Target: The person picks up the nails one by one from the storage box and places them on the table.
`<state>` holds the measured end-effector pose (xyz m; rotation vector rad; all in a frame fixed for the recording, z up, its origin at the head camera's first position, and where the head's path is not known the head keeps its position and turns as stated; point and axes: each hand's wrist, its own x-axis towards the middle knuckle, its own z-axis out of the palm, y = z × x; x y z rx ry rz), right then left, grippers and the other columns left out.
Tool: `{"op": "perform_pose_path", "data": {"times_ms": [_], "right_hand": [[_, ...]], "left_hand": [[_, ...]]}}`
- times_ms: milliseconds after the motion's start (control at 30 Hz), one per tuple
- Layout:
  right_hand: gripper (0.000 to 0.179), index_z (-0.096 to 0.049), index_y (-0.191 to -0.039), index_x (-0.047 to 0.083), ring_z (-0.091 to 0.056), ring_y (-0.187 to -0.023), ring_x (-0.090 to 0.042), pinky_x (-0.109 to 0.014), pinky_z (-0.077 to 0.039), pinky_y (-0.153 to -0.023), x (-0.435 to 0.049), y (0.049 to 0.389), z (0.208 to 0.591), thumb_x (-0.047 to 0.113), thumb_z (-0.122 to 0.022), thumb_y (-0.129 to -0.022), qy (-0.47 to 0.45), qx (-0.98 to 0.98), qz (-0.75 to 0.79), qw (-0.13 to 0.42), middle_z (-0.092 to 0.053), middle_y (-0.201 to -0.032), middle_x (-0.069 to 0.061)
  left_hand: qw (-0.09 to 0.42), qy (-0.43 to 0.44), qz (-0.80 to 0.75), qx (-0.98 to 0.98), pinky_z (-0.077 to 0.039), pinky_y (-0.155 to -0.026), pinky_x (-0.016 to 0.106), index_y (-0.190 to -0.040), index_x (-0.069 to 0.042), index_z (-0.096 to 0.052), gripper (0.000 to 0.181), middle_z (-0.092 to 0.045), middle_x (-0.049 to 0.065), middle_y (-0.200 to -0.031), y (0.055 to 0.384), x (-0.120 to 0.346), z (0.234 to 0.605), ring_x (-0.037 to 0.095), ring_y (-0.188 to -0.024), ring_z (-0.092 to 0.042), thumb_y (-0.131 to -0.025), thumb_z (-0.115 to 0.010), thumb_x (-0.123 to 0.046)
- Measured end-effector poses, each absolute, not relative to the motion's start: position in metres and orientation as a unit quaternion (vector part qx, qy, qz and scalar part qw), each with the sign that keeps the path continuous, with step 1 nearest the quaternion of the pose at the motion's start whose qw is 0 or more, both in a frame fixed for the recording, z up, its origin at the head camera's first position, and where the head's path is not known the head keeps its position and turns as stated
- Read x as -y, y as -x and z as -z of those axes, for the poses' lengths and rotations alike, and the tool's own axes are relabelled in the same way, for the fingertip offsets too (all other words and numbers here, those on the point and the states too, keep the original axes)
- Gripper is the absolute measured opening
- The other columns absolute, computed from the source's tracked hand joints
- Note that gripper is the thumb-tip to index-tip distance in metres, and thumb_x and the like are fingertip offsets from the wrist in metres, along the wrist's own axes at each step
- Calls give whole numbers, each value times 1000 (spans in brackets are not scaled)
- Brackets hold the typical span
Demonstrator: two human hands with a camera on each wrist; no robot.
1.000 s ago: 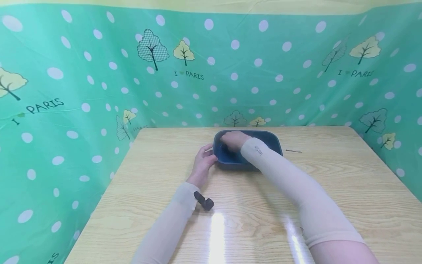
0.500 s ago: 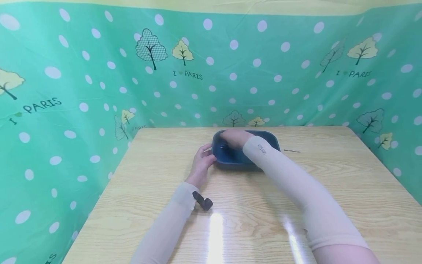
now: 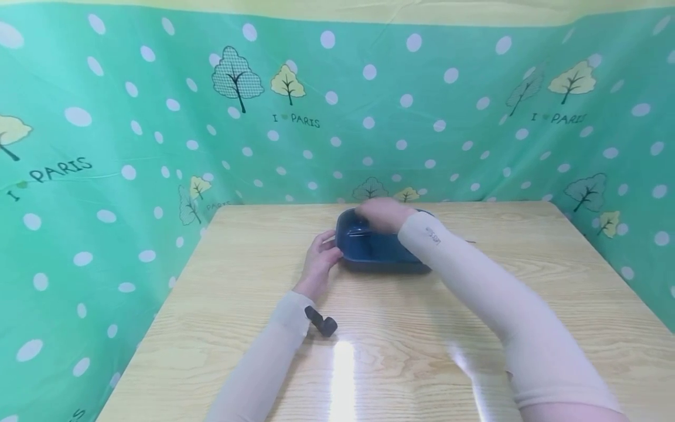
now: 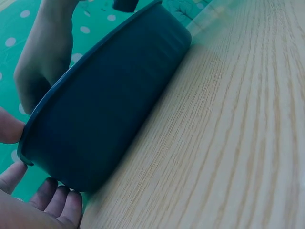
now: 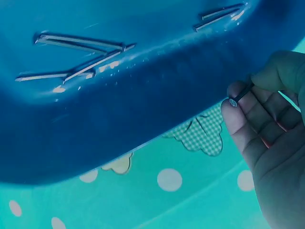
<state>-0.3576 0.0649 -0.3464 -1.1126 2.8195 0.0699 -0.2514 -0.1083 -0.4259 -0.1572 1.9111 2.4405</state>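
Note:
A dark blue plastic basin stands toward the back of the table. My left hand holds its left end, thumb on the near side; in the left wrist view the fingertips lie along its rim and lower wall. Over the basin's far rim is my right hand, pinching a nail between thumb and fingers, its round head showing. Several loose nails lie on the basin floor, one group near the left and a pair further right in the right wrist view.
Another nail lies on the wooden table right of the basin, partly behind the right sleeve. A green dotted curtain hangs behind and at both sides. A black wrist mount sticks out from the left sleeve.
My right hand has risen from inside the basin toward its far rim, moving slightly right, with a nail pinched. The left hand stays at the basin's left end.

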Motion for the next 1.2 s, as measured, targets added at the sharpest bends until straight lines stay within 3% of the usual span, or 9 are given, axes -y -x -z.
{"op": "perform_pose_path", "data": {"times_ms": [167,567,800,1200], "right_hand": [[23,-66,-105,13,-60,-86,-18,-36,-51,-80,-76,350,336,2,-60,-85,373,-927,-6,46,-64,-92,1],[22,-64,-97,10,-59,-81,-22,-38,-52,-75,-103,337,329,-3,-59,-81,382,-923,38,27,-65,-95,-8],[18,-61,-92,10,-60,-81,-23,-40,-52,-72,-118,326,326,-4,-56,-82,381,-924,36,17,-64,-92,-7],[17,-63,-99,11,-63,-90,-23,-38,-54,-79,-143,314,329,0,-58,-86,356,-933,53,20,-67,-101,-8]], "left_hand": [[21,45,-791,-610,-41,-102,44,-140,-5,-42,62,-46,26,-136,251,107,427,37,-122,-48,-80,-54,7],[10,51,-786,-616,-43,-99,42,-136,-7,-46,61,-50,23,-131,252,107,429,32,-115,-54,-77,-55,6],[17,46,-794,-606,-41,-102,46,-137,-5,-44,62,-47,26,-134,253,107,430,39,-119,-50,-77,-54,7],[14,56,-786,-615,-43,-99,43,-136,-7,-45,62,-50,23,-132,253,105,431,33,-114,-54,-76,-55,6]]}}
